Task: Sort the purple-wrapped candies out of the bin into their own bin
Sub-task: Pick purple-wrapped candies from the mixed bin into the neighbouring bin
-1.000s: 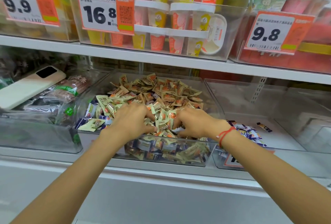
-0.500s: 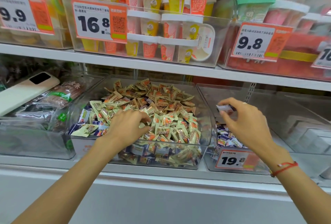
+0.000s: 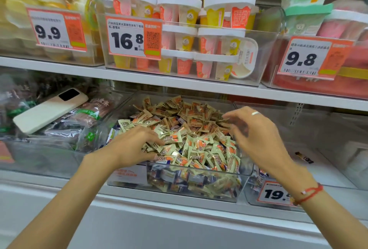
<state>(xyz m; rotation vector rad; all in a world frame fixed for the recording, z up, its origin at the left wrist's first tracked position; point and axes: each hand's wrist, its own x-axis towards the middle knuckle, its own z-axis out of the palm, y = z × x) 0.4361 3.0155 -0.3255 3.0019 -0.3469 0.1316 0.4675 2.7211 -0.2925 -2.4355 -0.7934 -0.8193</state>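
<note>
Digging w/ left hand, fingers curled into pile in mid bin; right hand hovering empty, fingers spread. Purple candies showing near-left, under tan ones; sweeping tan aside first, then pinching singly.

Both hands reach into the middle bin on the lower shelf: the left hand lies on the candies at the near left, the right hand hovers over their right edge. Left of the left hand sits a bin of packets with a phone on top. Right of the right hand stands another bin, and above both hands an upper shelf carries tubs.
</note>
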